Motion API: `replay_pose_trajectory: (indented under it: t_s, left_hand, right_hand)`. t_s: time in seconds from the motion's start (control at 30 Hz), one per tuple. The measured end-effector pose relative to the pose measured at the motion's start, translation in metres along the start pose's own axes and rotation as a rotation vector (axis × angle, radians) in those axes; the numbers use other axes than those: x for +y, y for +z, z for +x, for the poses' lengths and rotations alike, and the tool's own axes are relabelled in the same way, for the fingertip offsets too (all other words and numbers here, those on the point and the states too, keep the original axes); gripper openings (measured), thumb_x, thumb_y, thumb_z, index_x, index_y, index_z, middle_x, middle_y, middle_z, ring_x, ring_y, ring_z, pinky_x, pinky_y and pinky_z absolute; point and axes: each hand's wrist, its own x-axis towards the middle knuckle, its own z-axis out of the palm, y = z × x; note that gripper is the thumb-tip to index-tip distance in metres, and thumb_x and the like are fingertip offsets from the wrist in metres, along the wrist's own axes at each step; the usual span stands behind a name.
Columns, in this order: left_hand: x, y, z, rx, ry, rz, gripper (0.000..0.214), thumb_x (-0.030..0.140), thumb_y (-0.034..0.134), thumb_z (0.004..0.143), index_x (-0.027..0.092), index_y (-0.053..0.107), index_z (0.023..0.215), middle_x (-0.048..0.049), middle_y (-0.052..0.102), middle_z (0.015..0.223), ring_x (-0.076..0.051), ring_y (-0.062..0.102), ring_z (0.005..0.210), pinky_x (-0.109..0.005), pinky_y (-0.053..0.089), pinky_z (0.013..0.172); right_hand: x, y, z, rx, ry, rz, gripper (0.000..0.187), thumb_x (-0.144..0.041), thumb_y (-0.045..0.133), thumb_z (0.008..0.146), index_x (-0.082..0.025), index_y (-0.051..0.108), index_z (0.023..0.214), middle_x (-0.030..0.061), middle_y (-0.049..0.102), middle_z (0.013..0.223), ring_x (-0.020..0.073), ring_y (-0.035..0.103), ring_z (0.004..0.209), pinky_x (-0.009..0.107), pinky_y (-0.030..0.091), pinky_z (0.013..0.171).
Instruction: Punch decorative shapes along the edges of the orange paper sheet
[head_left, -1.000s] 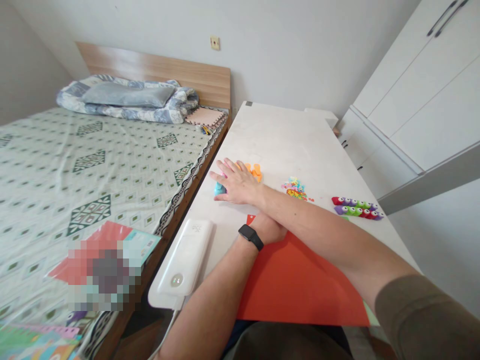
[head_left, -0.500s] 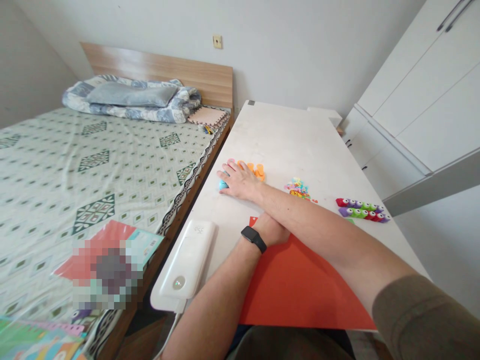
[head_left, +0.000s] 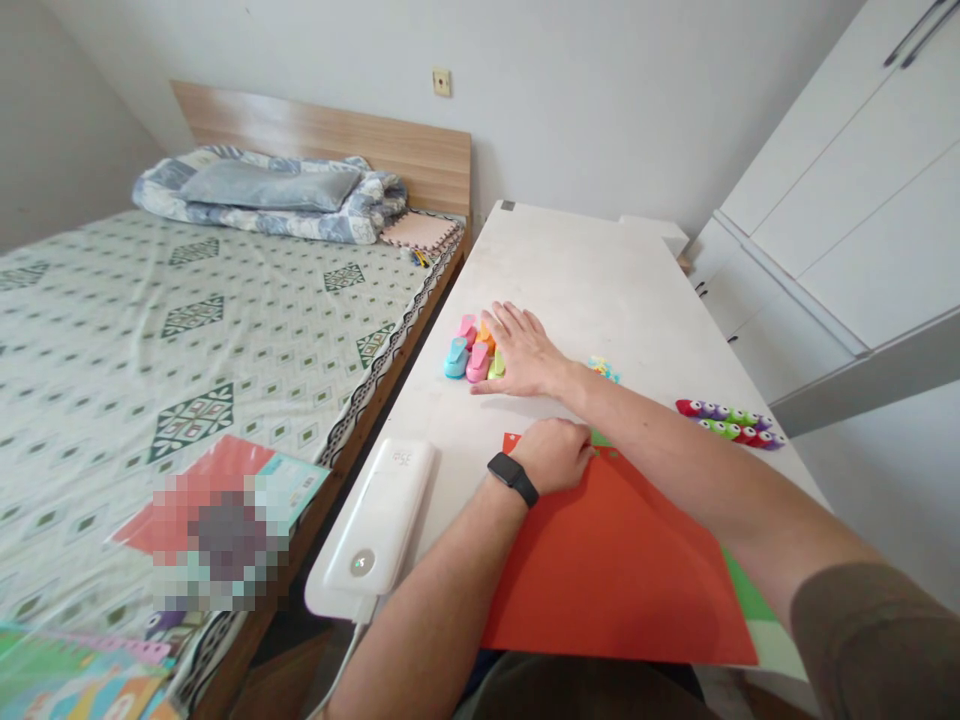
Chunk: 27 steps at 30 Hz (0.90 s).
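My right hand [head_left: 525, 350] reaches across my left arm with fingers spread, over a cluster of small craft punches. A blue craft punch [head_left: 455, 358] and a pink one [head_left: 478, 362] show left of it; others are partly under the fingers. My left hand [head_left: 553, 453], with a black watch on its wrist, is closed at the top edge of a red sheet of paper [head_left: 615, 570]. What its curled fingers hold, if anything, is hidden. Small punched holes show near that edge. A green sheet [head_left: 750, 590] lies beneath the red one.
Tiny coloured paper cutouts [head_left: 602, 369] lie beyond my right forearm. Two rows of caterpillar-like coloured pieces with eyes [head_left: 731, 425] are at the table's right. A white power bank [head_left: 390, 510] with a cable sits at the left edge. Beside the table stands a bed [head_left: 277, 290].
My right hand has moved right across the punches, uncovering the blue and pink ones at the left. The left hand stays at the red sheet's top edge.
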Motion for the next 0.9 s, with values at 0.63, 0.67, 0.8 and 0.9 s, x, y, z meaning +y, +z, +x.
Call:
replay_pose_trajectory:
  t_s: [0.63,0.67,0.8,0.9]
  left_hand:
    - [0.003,-0.003,0.000,0.016,0.040,0.108,0.030,0.031,0.050,0.097,0.014,0.073,0.092,-0.0150,0.076,0.091,-0.028,0.074,0.085,-0.037,0.057,0.077]
    - [0.003,-0.004,-0.001,0.013,0.040,0.107,0.030,0.031,0.050,0.097,0.014,0.073,0.092,-0.0151,0.077,0.091,-0.028,0.074,0.085,-0.037,0.056,0.077]
    - [0.005,-0.006,-0.001,-0.003,0.028,0.093,0.029,0.031,0.050,0.097,0.014,0.074,0.094,-0.0159,0.076,0.093,-0.028,0.074,0.088,-0.037,0.056,0.079]
    - [0.005,-0.006,-0.001,-0.006,0.019,0.084,0.029,0.031,0.050,0.097,0.014,0.073,0.093,-0.0166,0.076,0.094,-0.029,0.074,0.088,-0.038,0.056,0.078]
  right_hand:
    - [0.027,0.019,-0.031,0.073,0.246,0.039,0.120,-0.078,0.072,0.068,-0.005,0.030,0.153,0.0288,0.045,0.151,0.0403,0.044,0.141,0.052,0.034,0.115]
    - [0.027,0.019,-0.032,0.078,0.257,0.043,0.118,-0.078,0.073,0.067,-0.007,0.031,0.152,0.0275,0.048,0.148,0.0397,0.047,0.138,0.052,0.036,0.114]
    - [0.024,0.018,-0.032,0.092,0.321,0.045,0.111,-0.076,0.074,0.067,-0.010,0.035,0.148,0.0239,0.057,0.137,0.0380,0.054,0.128,0.051,0.040,0.108]
    - [0.022,0.017,-0.033,0.105,0.349,0.042,0.109,-0.077,0.075,0.065,-0.011,0.038,0.145,0.0225,0.059,0.134,0.0372,0.057,0.124,0.049,0.042,0.105]
